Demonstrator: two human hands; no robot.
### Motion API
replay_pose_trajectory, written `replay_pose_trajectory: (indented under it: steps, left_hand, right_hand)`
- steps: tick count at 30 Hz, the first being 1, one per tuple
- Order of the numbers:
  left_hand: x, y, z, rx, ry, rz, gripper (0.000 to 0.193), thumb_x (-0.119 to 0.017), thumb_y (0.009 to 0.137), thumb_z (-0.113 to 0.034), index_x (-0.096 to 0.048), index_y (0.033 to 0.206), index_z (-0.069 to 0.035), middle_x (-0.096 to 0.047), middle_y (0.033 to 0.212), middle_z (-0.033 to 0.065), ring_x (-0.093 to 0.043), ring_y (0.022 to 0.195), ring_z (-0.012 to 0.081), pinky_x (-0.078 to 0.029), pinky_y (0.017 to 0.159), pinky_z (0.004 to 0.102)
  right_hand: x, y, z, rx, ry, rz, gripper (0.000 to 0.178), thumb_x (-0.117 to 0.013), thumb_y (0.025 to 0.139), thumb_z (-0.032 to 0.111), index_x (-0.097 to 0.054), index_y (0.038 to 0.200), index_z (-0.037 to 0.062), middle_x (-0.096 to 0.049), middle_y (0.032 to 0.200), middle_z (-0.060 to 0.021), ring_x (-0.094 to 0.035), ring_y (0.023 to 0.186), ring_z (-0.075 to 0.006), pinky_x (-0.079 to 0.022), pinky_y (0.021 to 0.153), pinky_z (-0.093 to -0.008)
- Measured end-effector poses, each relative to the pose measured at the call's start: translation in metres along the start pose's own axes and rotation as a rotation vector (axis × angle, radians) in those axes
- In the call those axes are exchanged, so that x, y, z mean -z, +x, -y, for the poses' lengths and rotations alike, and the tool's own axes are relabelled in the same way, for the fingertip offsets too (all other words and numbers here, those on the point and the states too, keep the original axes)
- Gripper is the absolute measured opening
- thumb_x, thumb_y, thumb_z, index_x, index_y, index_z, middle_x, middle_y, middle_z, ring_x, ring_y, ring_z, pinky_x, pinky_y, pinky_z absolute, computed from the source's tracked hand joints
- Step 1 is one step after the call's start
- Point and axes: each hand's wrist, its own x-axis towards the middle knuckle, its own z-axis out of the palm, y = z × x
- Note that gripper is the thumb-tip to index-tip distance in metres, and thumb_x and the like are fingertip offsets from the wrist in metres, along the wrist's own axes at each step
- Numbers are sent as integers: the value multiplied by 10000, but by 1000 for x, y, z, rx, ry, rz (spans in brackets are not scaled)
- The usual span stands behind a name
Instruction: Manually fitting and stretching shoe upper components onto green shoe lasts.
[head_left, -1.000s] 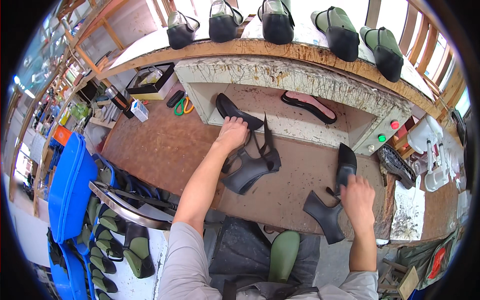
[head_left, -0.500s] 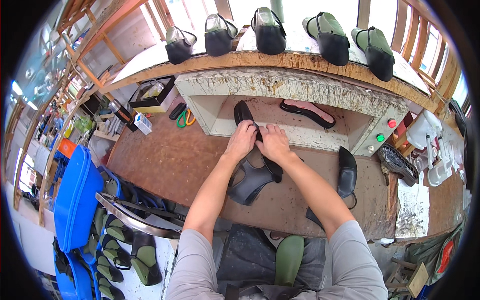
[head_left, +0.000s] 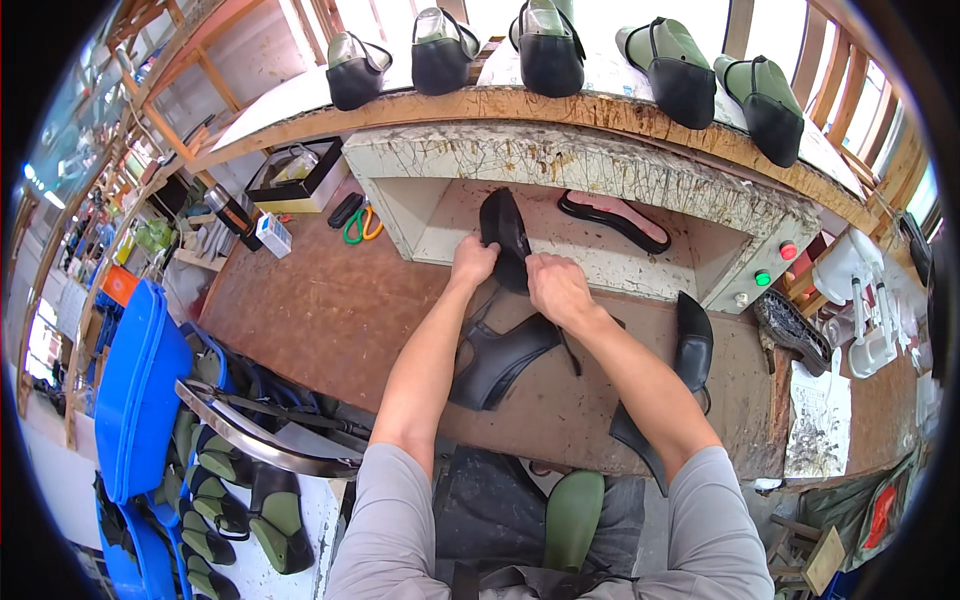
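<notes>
Turned wider to view than in the earlier frame, one black shoe upper is held at the white box's front opening, its edges gripped by curled left and right hands. Room is given by brown tabletop left of the box; five shoes are lined above, one sole inside.

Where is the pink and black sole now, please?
In the head view, the sole lies right of centre, inside the white box, beyond the right hand.
</notes>
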Motion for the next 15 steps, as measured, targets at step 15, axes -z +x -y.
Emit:
replay_pose_trajectory:
  steps: [15]
  left_hand:
    - [72, -24, -10, 38, 471, -239, 270, -559, 801, -167, -592, 928, 69, -635, 929, 304, -621, 925, 427, -486, 834, 499]
  right_hand:
    - [95, -80, 40, 37, 203, 138, 121, -599, 793, 99, -544, 836, 0, -602, 757, -177, -633, 658, -356, -537, 591, -438]
